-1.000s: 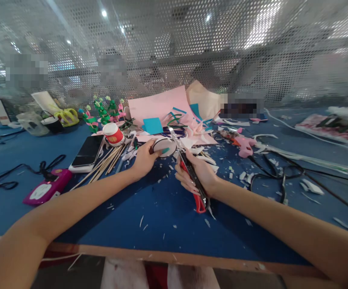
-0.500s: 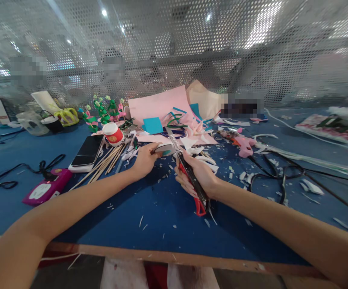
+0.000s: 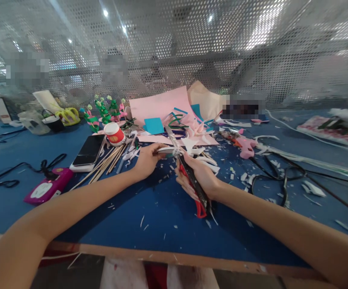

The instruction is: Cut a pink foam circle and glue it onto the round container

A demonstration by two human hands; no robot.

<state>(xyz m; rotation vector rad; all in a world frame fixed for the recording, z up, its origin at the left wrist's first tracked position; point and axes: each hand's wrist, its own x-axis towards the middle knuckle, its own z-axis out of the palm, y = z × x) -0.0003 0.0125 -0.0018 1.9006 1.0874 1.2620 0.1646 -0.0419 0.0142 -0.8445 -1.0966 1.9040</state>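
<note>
Pinched in the fingers of my left hand (image 3: 146, 162) is a small curved white piece (image 3: 164, 150) with a dark edge; its material is hard to make out. My right hand (image 3: 204, 174) grips a pair of scissors (image 3: 196, 182) with black and red handles, the blades pointing away and to the left. The blades meet the right end of the white piece. Beyond the hands, pink paper (image 3: 158, 103) stands against the mesh, with a blue paper square (image 3: 153, 125) in front of it. White scraps (image 3: 208, 162) lie just past my right hand.
To the left are wooden sticks (image 3: 109, 160), a red and white paper cup (image 3: 114, 134), a phone (image 3: 88, 149) and a purple device (image 3: 49, 185). A pink glue gun (image 3: 247, 147) and black cables (image 3: 285, 172) lie right. Paper flowers (image 3: 102, 110) stand behind the cup.
The white piece has tilted and now shows more edge-on between the blades. My hands stay in nearly the same place, and the view has shifted slightly.
</note>
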